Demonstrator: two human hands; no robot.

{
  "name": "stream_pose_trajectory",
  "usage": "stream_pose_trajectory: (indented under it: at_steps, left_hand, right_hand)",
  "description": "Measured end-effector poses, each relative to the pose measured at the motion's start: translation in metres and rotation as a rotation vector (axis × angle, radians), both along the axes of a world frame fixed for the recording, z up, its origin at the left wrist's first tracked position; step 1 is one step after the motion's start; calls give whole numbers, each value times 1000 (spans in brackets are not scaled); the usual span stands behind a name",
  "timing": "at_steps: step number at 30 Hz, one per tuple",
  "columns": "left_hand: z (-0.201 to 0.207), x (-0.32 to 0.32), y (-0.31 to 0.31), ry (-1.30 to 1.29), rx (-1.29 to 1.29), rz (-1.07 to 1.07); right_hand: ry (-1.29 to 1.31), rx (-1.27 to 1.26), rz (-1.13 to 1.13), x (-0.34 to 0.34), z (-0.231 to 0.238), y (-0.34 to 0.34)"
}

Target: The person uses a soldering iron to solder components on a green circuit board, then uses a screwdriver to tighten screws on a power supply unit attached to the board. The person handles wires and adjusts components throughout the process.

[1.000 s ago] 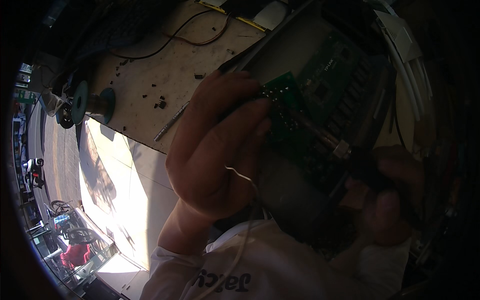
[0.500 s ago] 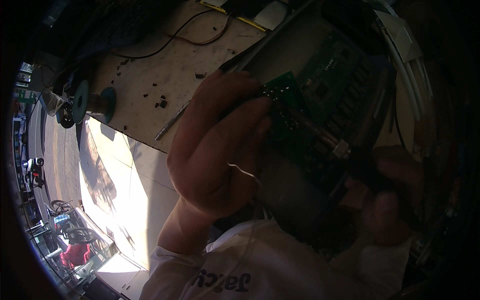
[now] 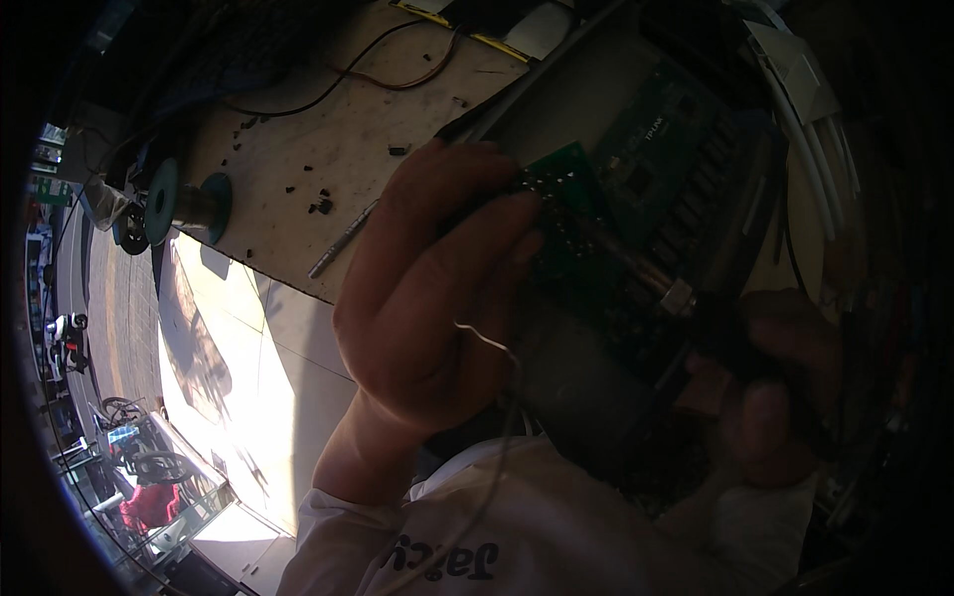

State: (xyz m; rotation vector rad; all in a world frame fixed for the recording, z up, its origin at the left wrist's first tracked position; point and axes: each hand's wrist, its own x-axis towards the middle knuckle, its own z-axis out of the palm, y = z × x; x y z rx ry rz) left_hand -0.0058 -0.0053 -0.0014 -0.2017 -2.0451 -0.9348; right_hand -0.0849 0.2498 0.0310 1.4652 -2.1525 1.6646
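My left hand [image 3: 427, 288] is closed, its fingertips pinching the edge of a small green circuit board [image 3: 568, 171] with bright solder points. A thin solder wire [image 3: 484, 339] comes out below the fingers and hangs down past my shirt. On the right, in shadow, my right hand [image 3: 770, 397] grips a soldering iron [image 3: 678, 297] by its dark handle. The iron's metal shaft points up and left over the small board; whether its tip touches is too dark to tell. Behind it lies a larger green circuit board [image 3: 631, 149] in an open dark casing [image 3: 542, 104].
A solder spool [image 3: 194, 206] stands at the table's left edge. Small dark component bits [image 3: 320, 206] and a slim metal tool [image 3: 340, 241] lie on the pale table [image 3: 298, 159]. Thin cables [image 3: 393, 83] cross its far part. White cables [image 3: 825, 139] run along the right.
The soldering iron has shifted slightly, its shaft end drawing a little right and down over the board. The hanging solder wire shows more plainly. My left hand has hardly moved.
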Motion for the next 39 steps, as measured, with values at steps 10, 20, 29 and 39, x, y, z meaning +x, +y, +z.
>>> stream_pose_trajectory:
  at_steps: [10, 20, 29, 39]
  left_hand:
    - [1, 0, 0, -7, -1, 4]
    - [0, 0, 0, -6, 7, 5]
    - [0, 0, 1, -12, 8, 5]
    - [0, 1, 0, -17, 1, 8]
  right_hand:
    - [36, -28, -140, 11, 1, -8]
    - [72, -46, -108, 10, -1, -9]
    - [82, -27, -122, 11, -1, -8]
    - [108, -32, -89, 8, -3, -8]
